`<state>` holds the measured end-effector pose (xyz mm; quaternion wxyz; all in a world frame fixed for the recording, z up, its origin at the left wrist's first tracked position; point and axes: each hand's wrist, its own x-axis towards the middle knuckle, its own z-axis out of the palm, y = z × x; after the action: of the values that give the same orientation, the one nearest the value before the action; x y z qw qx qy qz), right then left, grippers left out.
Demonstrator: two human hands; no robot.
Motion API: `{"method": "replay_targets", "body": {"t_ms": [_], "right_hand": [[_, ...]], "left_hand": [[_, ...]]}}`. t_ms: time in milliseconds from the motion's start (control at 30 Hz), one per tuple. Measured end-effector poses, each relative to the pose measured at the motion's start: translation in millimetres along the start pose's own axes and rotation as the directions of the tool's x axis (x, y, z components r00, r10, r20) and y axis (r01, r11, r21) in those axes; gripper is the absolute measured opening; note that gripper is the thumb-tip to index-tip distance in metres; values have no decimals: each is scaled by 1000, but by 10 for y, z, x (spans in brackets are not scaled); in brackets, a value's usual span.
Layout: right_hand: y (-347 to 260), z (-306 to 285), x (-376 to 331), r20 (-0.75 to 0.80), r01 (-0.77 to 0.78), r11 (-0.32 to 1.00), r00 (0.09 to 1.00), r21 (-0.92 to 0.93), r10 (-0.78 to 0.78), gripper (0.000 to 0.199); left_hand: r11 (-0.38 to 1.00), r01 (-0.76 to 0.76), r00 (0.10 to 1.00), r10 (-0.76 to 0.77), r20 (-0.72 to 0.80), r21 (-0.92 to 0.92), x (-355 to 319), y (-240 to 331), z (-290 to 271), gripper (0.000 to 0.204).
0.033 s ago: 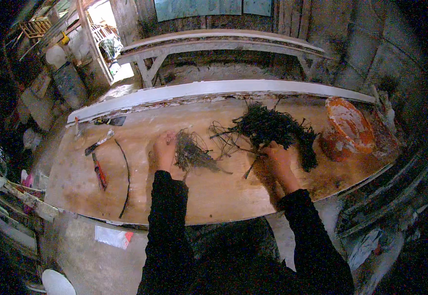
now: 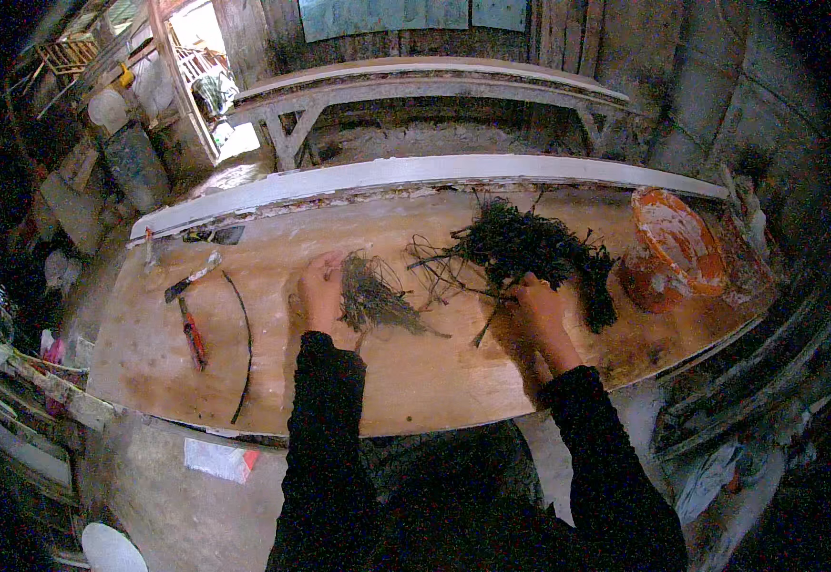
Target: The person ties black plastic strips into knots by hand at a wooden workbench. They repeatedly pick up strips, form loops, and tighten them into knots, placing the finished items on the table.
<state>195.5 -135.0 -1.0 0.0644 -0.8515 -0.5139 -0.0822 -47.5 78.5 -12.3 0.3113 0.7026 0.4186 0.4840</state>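
A tangled pile of dark, stringy strands (image 2: 520, 240) lies on the wooden tabletop (image 2: 434, 381), right of centre. At its near edge is my right hand (image 2: 539, 310), fingers bent and pinched together on some of the dark strands. Further left, my left hand (image 2: 320, 286) closes on the side of a smaller, thinner bunch of grey-brown strands (image 2: 374, 297), which fans out to the right over the board. Loose loops from the large pile trail toward this bunch. What the strands are made of cannot be told, and the fingertips of both hands are partly hidden.
An orange bowl (image 2: 679, 243), smeared with white, leans at the table's right end. On the left lie a red-handled tool (image 2: 193, 336), a black-handled blade (image 2: 191, 278) and a long dark strip (image 2: 246, 348). A white ledge (image 2: 415, 172) bounds the far edge; a bench (image 2: 434, 86) stands behind.
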Motion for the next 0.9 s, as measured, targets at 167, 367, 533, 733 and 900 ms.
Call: {"method": "replay_targets", "body": {"t_ms": [167, 367, 533, 733, 900], "right_hand": [[23, 23, 93, -212, 123, 992, 970, 10, -118, 17], [-458, -774, -82, -148, 173, 926, 980, 335, -130, 17], [-567, -710, -7, -254, 362, 793, 930, 490, -267, 15], [-528, -867, -62, -102, 259, 760, 963, 597, -248, 17], [-269, -867, -148, -66, 209, 667, 970, 715, -234, 26]], "left_hand": [[946, -304, 953, 301, 45, 115, -84, 70, 226, 27], [758, -649, 719, 638, 277, -63, -537, 755, 447, 45], [723, -688, 673, 665, 323, -53, -591, 704, 516, 35], [905, -367, 866, 416, 276, -213, -477, 613, 411, 20], [915, -85, 887, 250, 388, -395, -486, 625, 397, 14]]}}
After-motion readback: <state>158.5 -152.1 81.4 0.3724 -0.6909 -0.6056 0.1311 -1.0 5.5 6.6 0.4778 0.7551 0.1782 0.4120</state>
